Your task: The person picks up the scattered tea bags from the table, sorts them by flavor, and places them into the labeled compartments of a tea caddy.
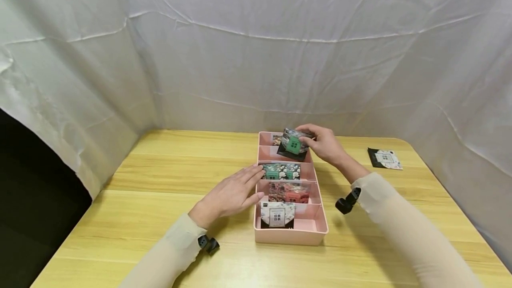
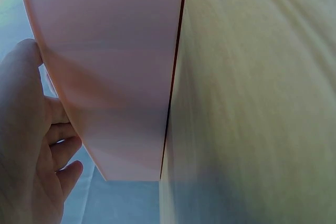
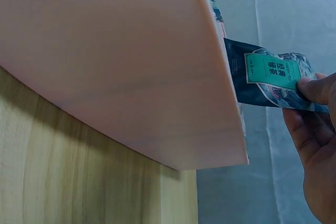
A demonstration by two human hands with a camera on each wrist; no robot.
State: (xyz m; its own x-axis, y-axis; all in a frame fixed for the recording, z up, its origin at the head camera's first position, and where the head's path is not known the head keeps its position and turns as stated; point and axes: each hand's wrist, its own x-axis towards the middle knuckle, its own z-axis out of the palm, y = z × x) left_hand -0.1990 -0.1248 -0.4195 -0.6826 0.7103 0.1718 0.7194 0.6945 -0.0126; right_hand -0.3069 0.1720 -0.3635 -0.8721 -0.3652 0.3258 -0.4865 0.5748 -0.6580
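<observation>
A long pink divided box [image 1: 289,237] stands on the table, its compartments running away from me. My right hand [image 1: 325,146] pinches a dark green-labelled tea sachet [image 1: 293,145] between thumb and fingers, above the far compartments. In the right wrist view, the sachet's lower end [image 3: 239,66] overlaps the box rim, with the thumb on its upper part. My left hand [image 1: 234,190] lies with extended fingers against the box's left rim. Green-labelled sachets [image 1: 276,172], red sachets [image 1: 289,192] and a white-and-black sachet [image 1: 278,215] stand in separate compartments. The farthest compartment holds a partly hidden sachet [image 1: 276,140].
Another white-and-black sachet [image 1: 385,158] lies flat on the wooden table [image 1: 168,168], right of the box. Whitish sheeting [image 1: 256,70] hangs behind and at both sides. A dark gap [image 1: 28,203] shows at the left.
</observation>
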